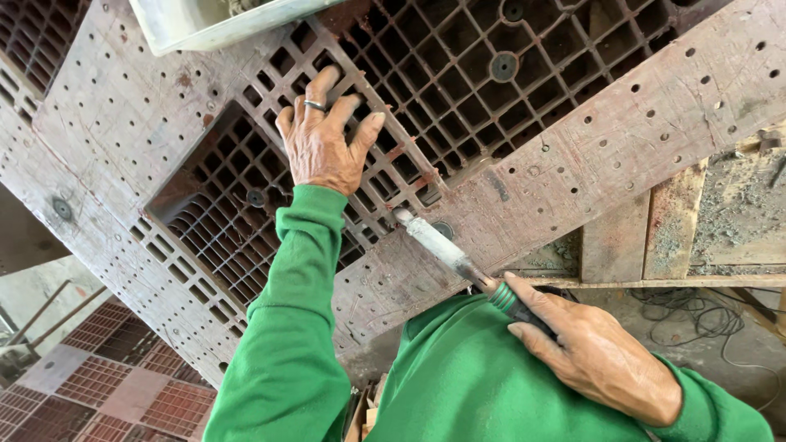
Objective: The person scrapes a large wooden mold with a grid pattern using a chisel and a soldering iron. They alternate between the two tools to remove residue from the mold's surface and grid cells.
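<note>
Green sleeves (303, 327) fill the lower middle of the frame. Your right hand (594, 352), at lower right, is clenched around the green-collared handle of a metal hand tool (458, 262), whose tip rests on the reddish-brown plastic pallet (573, 155) near centre. Your left hand (322, 143), wearing a ring (314, 104), lies flat with fingers spread on the pallet's grid at upper centre-left. More pallets (106, 385) lie at lower left.
</note>
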